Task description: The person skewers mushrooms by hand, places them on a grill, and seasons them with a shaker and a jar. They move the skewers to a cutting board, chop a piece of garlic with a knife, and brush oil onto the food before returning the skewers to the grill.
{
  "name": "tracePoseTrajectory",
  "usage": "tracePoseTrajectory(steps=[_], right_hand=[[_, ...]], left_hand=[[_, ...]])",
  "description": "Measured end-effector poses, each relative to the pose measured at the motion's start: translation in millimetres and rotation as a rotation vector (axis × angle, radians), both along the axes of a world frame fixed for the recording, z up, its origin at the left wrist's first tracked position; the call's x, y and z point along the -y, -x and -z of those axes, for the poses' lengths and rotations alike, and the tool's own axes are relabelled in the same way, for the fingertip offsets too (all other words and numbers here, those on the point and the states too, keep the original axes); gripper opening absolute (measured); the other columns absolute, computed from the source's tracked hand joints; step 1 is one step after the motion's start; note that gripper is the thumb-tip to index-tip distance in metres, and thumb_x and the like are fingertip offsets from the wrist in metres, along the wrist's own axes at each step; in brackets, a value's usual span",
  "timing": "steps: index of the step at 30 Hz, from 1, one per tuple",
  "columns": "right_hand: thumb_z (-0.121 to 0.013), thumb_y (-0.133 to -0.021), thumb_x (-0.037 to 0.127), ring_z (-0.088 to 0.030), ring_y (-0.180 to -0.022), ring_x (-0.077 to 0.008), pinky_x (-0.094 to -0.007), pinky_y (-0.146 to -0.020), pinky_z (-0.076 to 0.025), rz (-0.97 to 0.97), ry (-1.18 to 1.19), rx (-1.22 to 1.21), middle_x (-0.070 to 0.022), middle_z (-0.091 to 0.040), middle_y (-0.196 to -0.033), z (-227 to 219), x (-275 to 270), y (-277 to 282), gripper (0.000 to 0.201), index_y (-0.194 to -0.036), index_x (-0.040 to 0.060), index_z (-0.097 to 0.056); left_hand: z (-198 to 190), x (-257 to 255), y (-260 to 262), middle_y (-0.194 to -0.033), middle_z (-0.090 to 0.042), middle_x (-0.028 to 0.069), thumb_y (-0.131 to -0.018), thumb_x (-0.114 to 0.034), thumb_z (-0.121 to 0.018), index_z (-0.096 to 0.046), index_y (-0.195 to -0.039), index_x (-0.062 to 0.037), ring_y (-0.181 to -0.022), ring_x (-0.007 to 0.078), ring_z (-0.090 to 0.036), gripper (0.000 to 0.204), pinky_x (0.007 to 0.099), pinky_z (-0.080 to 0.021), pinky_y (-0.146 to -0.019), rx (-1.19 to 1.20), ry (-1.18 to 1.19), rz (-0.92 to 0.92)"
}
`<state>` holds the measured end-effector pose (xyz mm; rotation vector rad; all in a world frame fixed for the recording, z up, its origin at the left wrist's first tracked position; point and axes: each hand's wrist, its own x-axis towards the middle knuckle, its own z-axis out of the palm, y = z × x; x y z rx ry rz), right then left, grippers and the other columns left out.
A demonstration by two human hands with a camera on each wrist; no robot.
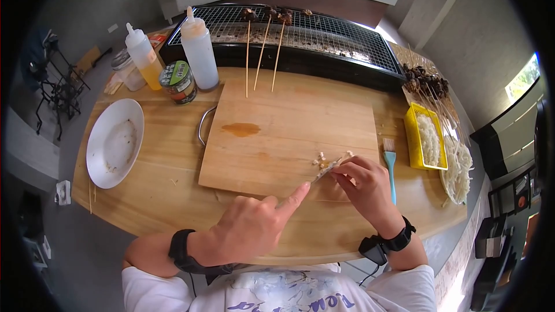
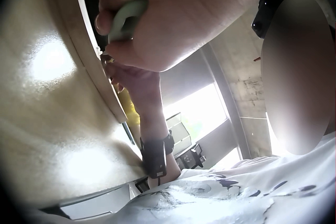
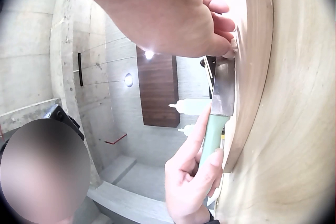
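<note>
My left hand (image 1: pixel 248 225) grips the pale green handle (image 3: pixel 211 139) of a knife, index finger stretched along it toward the blade. The metal knife blade (image 3: pixel 224 87) lies low over the wooden cutting board (image 1: pixel 289 121), near its front right. At the blade's far end are the bent fingertips of my right hand (image 1: pixel 365 182), with the thumb drawn in. I cannot tell whether they pinch a morsel or steady the blade. Small pale chopped pieces (image 1: pixel 321 157) lie on the board just beyond the knife. In the head view the left hand hides the handle.
Behind the board stands a black grill (image 1: pixel 347 46), three skewers (image 1: pixel 263 52) jutting toward me. Squeeze bottles (image 1: pixel 199 52) and a jar (image 1: pixel 178 82) are back left, a white oval plate (image 1: pixel 124 133) left. Right are a blue brush (image 1: pixel 390 167), a yellow basket (image 1: pixel 413 138) and noodles (image 1: pixel 458 170).
</note>
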<state>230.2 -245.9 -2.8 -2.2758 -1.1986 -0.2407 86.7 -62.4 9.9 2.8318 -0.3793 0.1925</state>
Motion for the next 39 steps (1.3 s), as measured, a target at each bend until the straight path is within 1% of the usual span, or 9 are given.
tracePoseTrajectory(steps=[7,9,16,22,24,27,28,30,39], right_hand=[[-0.070,-0.070,0.007,-0.059,-0.060,-0.0198,-0.0289,-0.053,-0.047,-0.009,-0.009,-0.001,-0.0047,-0.062,-0.073,1.0,1.5,-0.5,0.007,-0.075,0.0058,-0.065],[-0.067,-0.071,0.010,-0.059,-0.066,-0.0226,-0.0333,-0.057,-0.047,-0.004,0.006,-0.016,-0.0023,-0.060,-0.074,2.6,2.3,-0.6,0.006,-0.075,0.0102,-0.062],[-0.068,-0.071,0.010,-0.059,-0.066,-0.0227,-0.0332,-0.056,-0.047,-0.009,-0.004,-0.016,-0.0022,-0.060,-0.074,1.1,0.6,0.4,0.007,-0.075,0.0100,-0.062],[-0.067,-0.072,0.012,-0.059,-0.065,-0.0223,-0.0329,-0.055,-0.047,0.007,0.003,-0.004,-0.0017,-0.060,-0.074,1.0,1.7,0.0,0.006,-0.074,0.0107,-0.062],[-0.069,-0.070,0.007,-0.059,-0.060,-0.0193,-0.0287,-0.054,-0.047,-0.013,0.011,0.020,-0.0040,-0.062,-0.074,-0.5,1.6,0.2,0.006,-0.075,0.0062,-0.065],[-0.069,-0.070,0.008,-0.060,-0.059,-0.0190,-0.0285,-0.053,-0.047,-0.006,0.012,0.023,-0.0036,-0.062,-0.074,0.3,1.5,-0.3,0.006,-0.074,0.0065,-0.065],[-0.069,-0.070,0.008,-0.060,-0.059,-0.0190,-0.0285,-0.053,-0.047,-0.005,0.012,0.022,-0.0036,-0.062,-0.074,0.9,1.6,-0.5,0.006,-0.074,0.0065,-0.065],[-0.067,-0.072,0.012,-0.059,-0.064,-0.0218,-0.0328,-0.055,-0.047,-0.001,0.011,0.008,-0.0015,-0.060,-0.073,2.4,2.2,-0.8,0.006,-0.074,0.0106,-0.062],[-0.068,-0.070,0.010,-0.059,-0.064,-0.0217,-0.0327,-0.054,-0.047,-0.013,0.004,0.020,-0.0014,-0.060,-0.073,2.6,1.2,-0.2,0.007,-0.073,0.0105,-0.061]], left_hand=[[-5.1,-0.3,2.3,-0.051,-0.046,0.0033,-0.068,-0.004,-0.058,-0.044,-0.130,-0.0055,-0.037,0.0169,-0.046,0.063,0.0299,-0.040,-0.036,0.025,0.027,0.001],[-5.2,0.1,3.0,-0.051,-0.046,0.0033,-0.068,-0.004,-0.058,-0.044,-0.130,-0.0056,-0.038,0.0169,-0.046,0.064,0.0299,-0.041,-0.037,0.012,0.024,0.004],[-4.5,2.7,2.1,-0.051,-0.046,0.0033,-0.069,-0.006,-0.058,-0.043,-0.131,-0.0058,-0.037,0.0169,-0.047,0.064,0.0306,-0.041,-0.036,-0.043,-0.048,-0.002],[-1.7,0.2,-1.0,-0.052,-0.046,0.0035,-0.069,-0.006,-0.058,-0.042,-0.132,-0.0059,-0.037,0.0169,-0.046,0.065,0.0302,-0.040,-0.036,-0.015,-0.020,-0.014],[-2.2,-0.5,-0.4,-0.052,-0.047,0.0037,-0.068,-0.006,-0.058,-0.042,-0.131,-0.0056,-0.037,0.0170,-0.046,0.065,0.0303,-0.041,-0.036,-0.006,-0.013,-0.011],[-4.6,0.8,2.3,-0.052,-0.047,0.0038,-0.068,-0.004,-0.058,-0.043,-0.131,-0.0053,-0.037,0.0173,-0.047,0.065,0.0305,-0.041,-0.037,-0.003,0.003,-0.003],[-5.2,1.5,3.2,-0.052,-0.047,0.0039,-0.068,-0.004,-0.058,-0.044,-0.130,-0.0053,-0.038,0.0173,-0.047,0.064,0.0307,-0.042,-0.037,-0.007,0.012,0.005],[-4.4,1.9,3.7,-0.052,-0.047,0.0040,-0.068,-0.004,-0.058,-0.043,-0.130,-0.0055,-0.038,0.0174,-0.047,0.065,0.0310,-0.042,-0.037,-0.011,0.019,0.004],[-1.2,4.8,2.6,-0.052,-0.047,0.0041,-0.069,-0.006,-0.058,-0.042,-0.132,-0.0066,-0.038,0.0175,-0.047,0.065,0.0308,-0.041,-0.036,-0.026,-0.041,-0.006]])
